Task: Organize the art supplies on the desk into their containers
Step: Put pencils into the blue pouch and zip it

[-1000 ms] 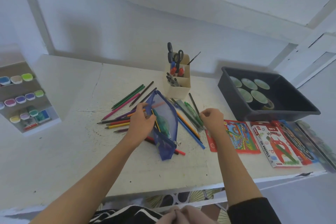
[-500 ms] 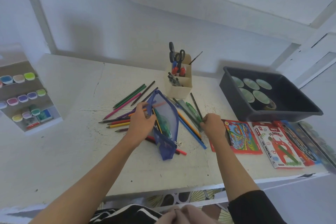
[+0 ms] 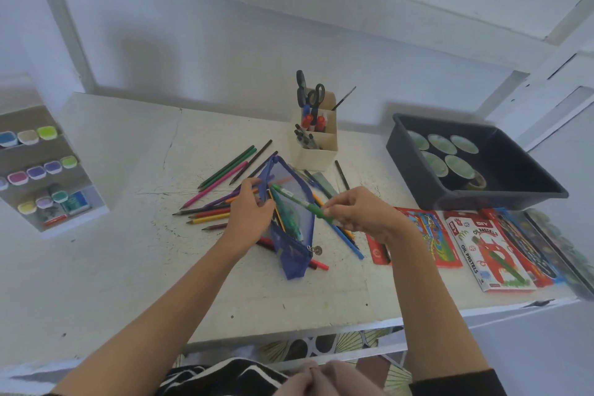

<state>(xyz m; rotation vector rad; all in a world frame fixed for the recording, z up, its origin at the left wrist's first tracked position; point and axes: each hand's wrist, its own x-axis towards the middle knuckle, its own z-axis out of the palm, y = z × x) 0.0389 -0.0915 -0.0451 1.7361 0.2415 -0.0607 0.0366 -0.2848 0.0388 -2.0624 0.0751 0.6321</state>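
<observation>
White desk [image 3: 112, 267] against a pale wall carries the clutter. At its middle lies a blue mesh pouch [image 3: 294, 254], unzipped. The left hand [image 3: 250, 212] grips the pouch's near-left rim, fingers curled over the edge and holding the mouth apart. The right hand [image 3: 360, 212] pinches one end of a green pen [image 3: 299, 201] between thumb and fingertips; the pen slants left, its far end over the pouch's opening. Coloured pencils [image 3: 226, 167] lie scattered left of, under and to the right of the pouch. Behind it stands a cream holder [image 3: 316, 156] with scissors [image 3: 316, 96] and markers. At the right sits a dark tray [image 3: 414, 177] holding round lidded pots. In front of the tray lies a box [image 3: 488, 254] printed "DIY" and "OIL PASTELS", with other flat packs beside it whose writing cannot be read.
</observation>
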